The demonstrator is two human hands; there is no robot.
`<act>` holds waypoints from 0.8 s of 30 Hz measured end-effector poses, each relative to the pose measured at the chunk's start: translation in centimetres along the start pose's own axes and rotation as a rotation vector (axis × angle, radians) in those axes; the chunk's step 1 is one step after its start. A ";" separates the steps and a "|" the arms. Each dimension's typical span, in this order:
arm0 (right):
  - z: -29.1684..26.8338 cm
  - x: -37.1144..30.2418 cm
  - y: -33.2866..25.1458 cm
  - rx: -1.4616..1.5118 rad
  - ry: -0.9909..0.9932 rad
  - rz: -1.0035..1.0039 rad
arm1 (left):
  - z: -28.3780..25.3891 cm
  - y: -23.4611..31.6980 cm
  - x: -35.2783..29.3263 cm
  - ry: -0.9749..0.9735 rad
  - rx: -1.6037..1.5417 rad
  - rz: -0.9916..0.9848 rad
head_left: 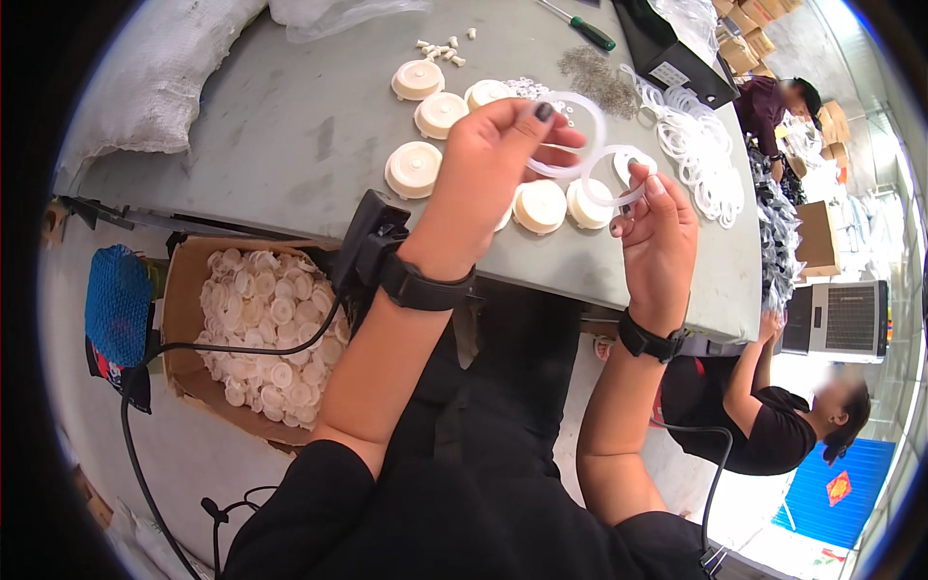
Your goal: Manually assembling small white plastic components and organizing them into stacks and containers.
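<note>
My left hand (pixel 488 159) is closed on a large translucent white ring (pixel 601 124), held above the table between thumb and fingers. In my right hand (pixel 662 227), thumb and fingertips pinch a second white ring (pixel 587 189), which overlaps the edge of the first in this view. Beneath and beside my hands sit several round cream plastic caps (pixel 414 169), some partly hidden by my left hand. To the right of them lies a spread pile of white rings (pixel 704 164).
On the grey table (pixel 280 164) are cream pegs (pixel 443 50), small metal springs (pixel 599 79), a green-handled screwdriver (pixel 592 35) and a black bin (pixel 677 48). A white sack (pixel 164 77) lies far left. A carton of white discs (pixel 179 319) stands lower left. Two people work at right.
</note>
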State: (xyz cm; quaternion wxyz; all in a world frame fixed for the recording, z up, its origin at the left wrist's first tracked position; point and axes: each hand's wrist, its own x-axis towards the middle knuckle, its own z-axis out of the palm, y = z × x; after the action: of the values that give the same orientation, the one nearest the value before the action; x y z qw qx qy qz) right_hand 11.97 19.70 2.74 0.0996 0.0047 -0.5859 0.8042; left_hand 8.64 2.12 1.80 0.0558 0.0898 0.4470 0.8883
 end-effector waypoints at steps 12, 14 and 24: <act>0.5 -1.0 0.6 -0.273 -0.214 0.019 | -2.9 0.6 -0.9 -0.135 -0.087 0.116; 0.3 -0.9 0.6 -0.382 -0.234 0.000 | -2.9 0.6 -1.1 -0.150 -0.021 0.159; 0.0 0.3 1.9 -0.580 -0.225 0.228 | -2.4 -1.0 -0.9 -0.057 0.924 0.283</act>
State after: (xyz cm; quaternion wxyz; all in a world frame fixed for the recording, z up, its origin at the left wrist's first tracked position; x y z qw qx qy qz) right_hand 11.35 19.15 1.01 -0.0591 -0.0006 -0.7945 0.6044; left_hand 9.06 0.68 -0.53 -0.0990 0.1893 0.7765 0.5928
